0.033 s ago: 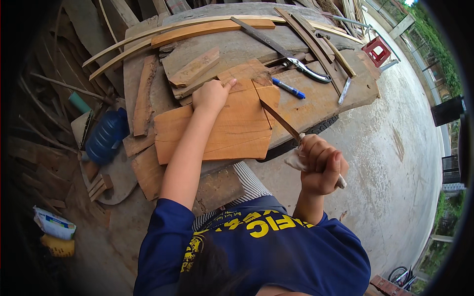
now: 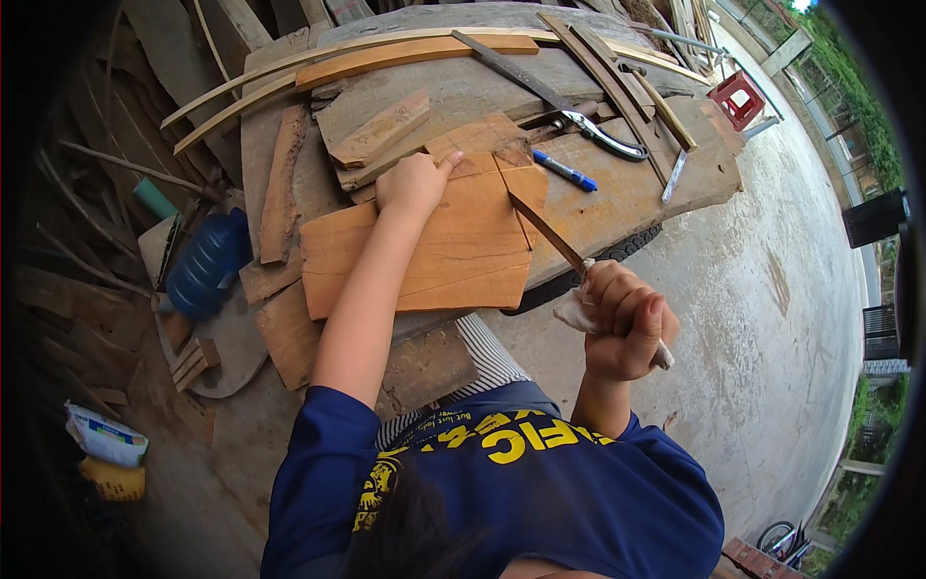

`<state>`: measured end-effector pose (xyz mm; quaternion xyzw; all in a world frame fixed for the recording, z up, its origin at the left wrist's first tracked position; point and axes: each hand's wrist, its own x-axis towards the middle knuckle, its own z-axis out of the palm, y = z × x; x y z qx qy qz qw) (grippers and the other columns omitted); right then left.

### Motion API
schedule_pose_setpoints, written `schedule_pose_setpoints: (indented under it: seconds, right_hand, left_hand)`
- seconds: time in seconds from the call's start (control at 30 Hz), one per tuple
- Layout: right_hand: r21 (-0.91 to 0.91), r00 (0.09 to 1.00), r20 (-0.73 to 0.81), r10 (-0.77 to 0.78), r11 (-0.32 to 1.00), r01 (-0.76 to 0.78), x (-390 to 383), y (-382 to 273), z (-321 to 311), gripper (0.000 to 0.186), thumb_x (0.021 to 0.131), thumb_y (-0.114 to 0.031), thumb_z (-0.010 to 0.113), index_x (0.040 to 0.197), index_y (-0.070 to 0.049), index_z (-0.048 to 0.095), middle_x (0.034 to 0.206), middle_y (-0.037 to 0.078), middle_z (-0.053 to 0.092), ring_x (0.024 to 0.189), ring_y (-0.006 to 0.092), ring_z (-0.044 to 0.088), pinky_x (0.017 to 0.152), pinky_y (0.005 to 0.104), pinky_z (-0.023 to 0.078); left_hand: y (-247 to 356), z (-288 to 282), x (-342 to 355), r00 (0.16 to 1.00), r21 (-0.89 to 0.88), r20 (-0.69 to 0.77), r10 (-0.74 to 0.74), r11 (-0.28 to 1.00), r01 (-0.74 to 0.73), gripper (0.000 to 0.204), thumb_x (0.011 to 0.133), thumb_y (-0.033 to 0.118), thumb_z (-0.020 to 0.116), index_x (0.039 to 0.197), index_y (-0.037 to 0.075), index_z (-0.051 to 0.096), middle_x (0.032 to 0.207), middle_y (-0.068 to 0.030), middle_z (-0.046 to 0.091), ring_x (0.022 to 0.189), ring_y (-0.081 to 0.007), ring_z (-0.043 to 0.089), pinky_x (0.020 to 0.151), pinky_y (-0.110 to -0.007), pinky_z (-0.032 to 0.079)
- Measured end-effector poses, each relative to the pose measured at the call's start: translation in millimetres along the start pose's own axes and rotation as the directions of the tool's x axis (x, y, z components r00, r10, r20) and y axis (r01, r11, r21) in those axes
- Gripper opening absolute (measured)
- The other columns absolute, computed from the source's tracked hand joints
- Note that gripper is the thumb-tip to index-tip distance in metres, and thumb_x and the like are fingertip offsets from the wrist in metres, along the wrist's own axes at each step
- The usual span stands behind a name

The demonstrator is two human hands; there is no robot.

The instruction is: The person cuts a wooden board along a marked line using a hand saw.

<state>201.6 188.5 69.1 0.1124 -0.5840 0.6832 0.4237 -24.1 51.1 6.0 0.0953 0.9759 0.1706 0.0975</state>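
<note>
A flat orange-brown wooden board [image 2: 415, 261] lies at the near edge of the work surface. My left hand [image 2: 417, 181] bears down on its far side, fingers curled over the edge and partly hidden, thumb pointing right. In a fist, my right hand [image 2: 625, 320] grips a narrow saw [image 2: 552, 230] by its end wrapped in pale cloth [image 2: 577, 311]. The blade slants up and left from the fist, and its far end meets a dark line across the board's right part. Whether the blade sits inside a cut I cannot tell.
Beyond the board lie a blue marker [image 2: 564, 171], a folding saw [image 2: 569, 114], a wood offcut [image 2: 381, 130] and long strips [image 2: 415, 60]. A tyre [image 2: 627, 249] shows under the right edge. Left stands a blue water bottle [image 2: 207, 265]; far right, a red stool [image 2: 737, 100].
My right hand has shifted very slightly up and left with the saw. The left hand stays on the board.
</note>
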Motion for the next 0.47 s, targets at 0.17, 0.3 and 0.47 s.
schedule_pose_setpoints:
  seconds: [0.17,0.3,0.47]
  right_hand:
    - [-0.09,0.996,-0.064,-0.061,0.994,0.055,7,17,-5,0.047,0.099,-0.025,0.041,0.058,-0.004,0.035,0.052,0.006,0.038,0.052,0.0186,0.037,0.054,0.0352,0.035]
    - [0.044,0.991,-0.125,-0.049,0.998,0.055,19,25,-20,0.045,0.101,-0.023,0.037,0.06,-0.005,0.033,0.052,0.004,0.033,0.051,0.0168,0.033,0.056,0.036,0.035]
    - [0.047,0.997,-0.056,-0.06,0.997,0.063,19,25,-22,0.046,0.1,-0.024,0.039,0.059,-0.005,0.033,0.052,0.005,0.035,0.05,0.0169,0.033,0.056,0.0366,0.035]
  left_hand:
    - [0,0,4,0.998,-0.013,0.013,-0.062,0.998,0.063,0.067,0.091,0.066,0.037,0.09,0.009,0.072,0.091,-0.0134,0.071,0.091,-0.0295,0.067,0.077,-0.042,0.05]
    - [-4,2,6,0.999,0.004,-0.037,-0.032,0.999,0.032,0.067,0.092,0.066,0.037,0.088,0.008,0.071,0.09,-0.0149,0.07,0.089,-0.0294,0.067,0.075,-0.042,0.051]
    - [-7,5,8,0.999,-0.021,-0.026,-0.021,1.0,0.02,0.066,0.092,0.065,0.038,0.093,0.008,0.071,0.09,-0.0163,0.07,0.088,-0.0298,0.067,0.077,-0.042,0.051]
